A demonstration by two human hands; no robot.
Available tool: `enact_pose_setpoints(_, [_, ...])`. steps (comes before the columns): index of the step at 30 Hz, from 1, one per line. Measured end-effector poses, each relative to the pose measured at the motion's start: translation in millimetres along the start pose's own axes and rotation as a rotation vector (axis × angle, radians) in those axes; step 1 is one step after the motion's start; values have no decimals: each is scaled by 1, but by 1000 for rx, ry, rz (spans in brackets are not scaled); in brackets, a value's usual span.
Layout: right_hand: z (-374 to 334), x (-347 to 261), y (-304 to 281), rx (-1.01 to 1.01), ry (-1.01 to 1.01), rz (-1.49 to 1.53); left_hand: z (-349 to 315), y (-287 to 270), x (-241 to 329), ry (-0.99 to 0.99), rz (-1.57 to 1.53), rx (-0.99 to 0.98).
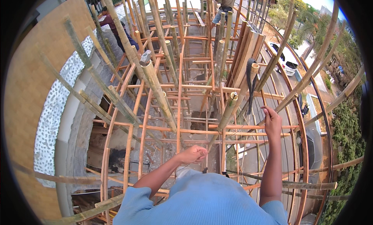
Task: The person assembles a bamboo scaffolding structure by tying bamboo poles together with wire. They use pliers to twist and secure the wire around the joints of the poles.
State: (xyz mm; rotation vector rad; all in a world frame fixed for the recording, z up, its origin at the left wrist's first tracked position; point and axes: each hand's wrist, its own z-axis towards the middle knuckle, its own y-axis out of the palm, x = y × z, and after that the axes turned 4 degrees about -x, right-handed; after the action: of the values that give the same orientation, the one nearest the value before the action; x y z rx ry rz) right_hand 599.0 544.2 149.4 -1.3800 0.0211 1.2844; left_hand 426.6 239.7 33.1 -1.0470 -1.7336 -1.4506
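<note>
My left hand (193,155) is closed in a fist in front of my chest, above the timber framework; whatever it may hold is hidden by the fingers. Raised to the right, my right hand (272,121) has its fingers curled in, the index finger bent toward the thumb. Anything between them is too small to make out. Left of the right hand stands a cut bamboo post (228,108). Beyond it, a dark bundle of strips (250,83) hangs over the top of another bamboo pole (254,67). A hammer head (145,58) shows at the top of a thick bamboo post (157,89).
Orange-brown wooden beams (194,131) cross below me, with gaps showing the ground far down. Bamboo poles slant up all round. Two other people, one in a dark red top (110,25) and one at the far top (224,1), are on the structure. A white car (285,60) stands right.
</note>
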Motion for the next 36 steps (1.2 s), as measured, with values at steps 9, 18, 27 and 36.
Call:
enact_pose_setpoints(9, [-117, -141, 7, -1054, -689, -35, -8, -85, 10, 232, -35, 753])
enact_pose_setpoints(18, [10, 15, 47, -293, -72, -285, -33, -6, 16, 220, -82, 137])
enact_pose_setpoints(27, [-66, -117, -2, -761, -489, 338, -34, -74, -25, 179, 16, 627])
enact_pose_setpoints(36, [-57, 32, 72, -932, -189, -493, -47, -56, 8, 426, -218, 555])
